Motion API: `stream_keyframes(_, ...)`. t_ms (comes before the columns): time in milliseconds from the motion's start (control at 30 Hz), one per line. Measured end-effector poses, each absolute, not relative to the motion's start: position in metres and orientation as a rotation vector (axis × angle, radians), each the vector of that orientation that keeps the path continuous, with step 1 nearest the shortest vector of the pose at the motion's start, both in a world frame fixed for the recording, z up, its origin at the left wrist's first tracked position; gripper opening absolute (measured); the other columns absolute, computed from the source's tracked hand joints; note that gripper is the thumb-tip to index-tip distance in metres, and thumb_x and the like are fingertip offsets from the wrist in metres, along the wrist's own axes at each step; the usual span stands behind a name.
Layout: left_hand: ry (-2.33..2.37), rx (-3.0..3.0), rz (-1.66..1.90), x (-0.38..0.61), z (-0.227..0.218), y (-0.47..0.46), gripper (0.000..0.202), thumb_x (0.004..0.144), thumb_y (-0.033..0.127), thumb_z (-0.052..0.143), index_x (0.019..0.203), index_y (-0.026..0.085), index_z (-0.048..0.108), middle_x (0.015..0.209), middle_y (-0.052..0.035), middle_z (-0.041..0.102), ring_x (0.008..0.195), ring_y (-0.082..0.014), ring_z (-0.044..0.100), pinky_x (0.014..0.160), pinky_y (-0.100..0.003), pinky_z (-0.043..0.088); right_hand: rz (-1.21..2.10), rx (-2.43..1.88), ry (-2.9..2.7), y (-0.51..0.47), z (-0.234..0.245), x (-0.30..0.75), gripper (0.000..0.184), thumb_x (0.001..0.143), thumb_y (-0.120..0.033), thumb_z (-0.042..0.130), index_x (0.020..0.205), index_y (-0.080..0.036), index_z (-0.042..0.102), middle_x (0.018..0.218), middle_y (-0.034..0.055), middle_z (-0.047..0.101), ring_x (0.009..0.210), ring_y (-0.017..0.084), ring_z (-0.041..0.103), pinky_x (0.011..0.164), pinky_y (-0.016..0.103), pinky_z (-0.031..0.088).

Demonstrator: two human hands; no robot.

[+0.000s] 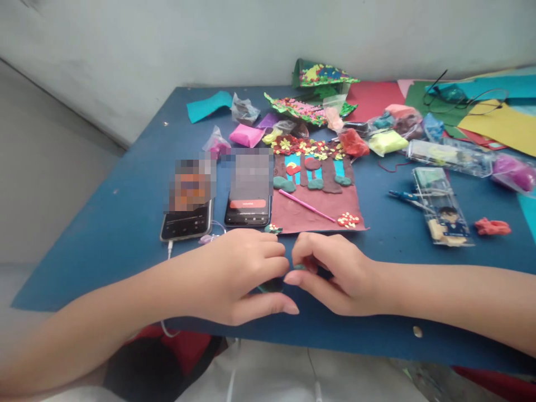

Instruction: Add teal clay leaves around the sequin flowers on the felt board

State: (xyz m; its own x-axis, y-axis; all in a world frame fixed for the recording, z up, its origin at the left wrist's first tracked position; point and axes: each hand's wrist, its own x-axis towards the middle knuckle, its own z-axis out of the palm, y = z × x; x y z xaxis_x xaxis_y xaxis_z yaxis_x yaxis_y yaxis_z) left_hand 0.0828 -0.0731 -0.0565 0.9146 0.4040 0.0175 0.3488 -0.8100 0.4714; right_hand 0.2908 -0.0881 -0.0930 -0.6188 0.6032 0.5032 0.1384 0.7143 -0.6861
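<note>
My left hand (237, 273) and my right hand (330, 273) meet at the near edge of the blue table (125, 212), fingers curled and pinching. Between them sits a small dark green piece of clay (271, 286), mostly hidden under my left fingers; a tiny green bit shows at my right fingertips. Just beyond my hands lies a brown clay picture (318, 192) with trees, flowers and blue panels. A pink stick tool (305, 205) rests across it.
Two phones (188, 223) (248, 212) lie left of the picture, one with a white cable. Bags of coloured clay (387, 142), coloured paper sheets (498, 123), glasses (456, 97), a clear case (444, 209), a pen (404, 196) and a red clay lump (492, 226) crowd the right and back.
</note>
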Motion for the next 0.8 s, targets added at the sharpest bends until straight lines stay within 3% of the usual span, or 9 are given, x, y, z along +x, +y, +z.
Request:
stream_keyframes(100,0.506,2.598,0.100,0.0822,-0.0566,-0.0731,0.045,0.099,0.047,0.038,0.080,0.015,0.064,0.070,-0.0053,0.061,0.065,-0.0180,0.056,0.057,-0.029,0.040,0.779,-0.521,-2.142,-0.0880,-0.0957,0.2902,0.004,0.094,-0.016,0.055,0.092,-0.013,0.057,0.079,0.0027,0.066,0.071,0.008,0.060,0.066,0.016,0.049)
stream_keyframes(300,0.543,2.638,0.110,0.0825,-0.0566,-0.0718,0.055,0.100,0.048,0.033,0.068,0.015,0.062,0.058,-0.0034,0.056,0.054,-0.0159,0.052,0.052,-0.028,0.036,0.643,-0.480,-2.113,-0.0871,-0.0998,0.2915,0.016,0.094,-0.006,0.048,0.103,-0.009,0.060,0.093,0.0096,0.071,0.086,0.011,0.066,0.078,0.020,0.055)
stream_keyframes(500,0.527,2.639,0.126,0.0824,-0.0552,-0.0699,0.055,0.101,0.046,0.030,0.068,0.015,0.061,0.058,-0.0027,0.055,0.055,-0.0151,0.051,0.052,-0.027,0.034,0.668,-0.493,-2.097,-0.0873,-0.0993,0.2887,0.005,0.091,-0.010,0.057,0.089,-0.011,0.062,0.081,0.0078,0.068,0.073,0.010,0.064,0.066,0.020,0.054)
stream_keyframes(667,0.575,2.620,0.120,0.0824,-0.0550,-0.0686,0.058,0.101,0.048,0.026,0.064,0.016,0.057,0.057,-0.0016,0.052,0.053,-0.0139,0.048,0.051,-0.027,0.031,0.674,-0.582,-2.111,-0.0877,-0.0970,0.2894,0.021,0.096,-0.024,0.054,0.077,-0.014,0.055,0.064,-0.0009,0.059,0.056,0.006,0.054,0.052,0.015,0.044)
stream_keyframes(800,0.564,2.556,0.117,0.0831,-0.0536,-0.0683,0.067,0.098,0.059,0.020,0.066,0.015,0.059,0.058,-0.0020,0.052,0.054,-0.0139,0.048,0.051,-0.027,0.031,0.629,-0.637,-2.173,-0.0877,-0.0945,0.2910,0.032,0.099,-0.035,0.049,0.072,-0.017,0.052,0.057,-0.0043,0.055,0.051,0.005,0.052,0.049,0.015,0.041)
